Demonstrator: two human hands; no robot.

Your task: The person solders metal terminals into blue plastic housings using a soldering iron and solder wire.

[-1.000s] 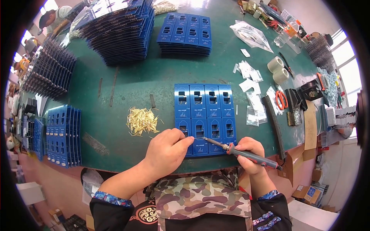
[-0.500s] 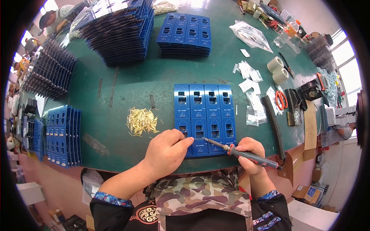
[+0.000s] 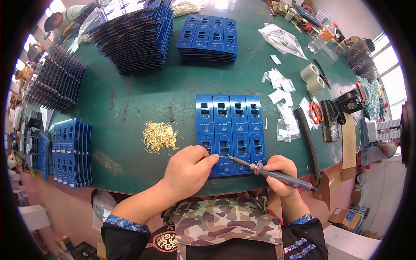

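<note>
A blue circuit board panel (image 3: 229, 131) with rows of rectangular cutouts lies flat on the table in front of me. My right hand (image 3: 281, 173) grips a soldering iron (image 3: 284, 177) by its grey and red handle, its tip on or just above the panel's lower row. Over the panel's lower left part, my left hand (image 3: 189, 169) is closed in a pinch close to the iron's tip. Whatever thin piece is between those fingertips is too small to make out. A heap of small gold-coloured pins (image 3: 159, 137) lies to the left of the panel.
Tall stacks of blue boards (image 3: 134, 39) stand at the back left, with a lower board stack (image 3: 207, 38) beside them. Upright boards (image 3: 71, 152) stand at left. Rightward lie small plastic bags (image 3: 286, 121), tape rolls (image 3: 315, 85), orange-handled scissors (image 3: 316, 112) and a dark strip (image 3: 307, 141).
The iron's tip and my left fingertips have shifted very slightly. Both hands keep nearly the same place over the panel.
</note>
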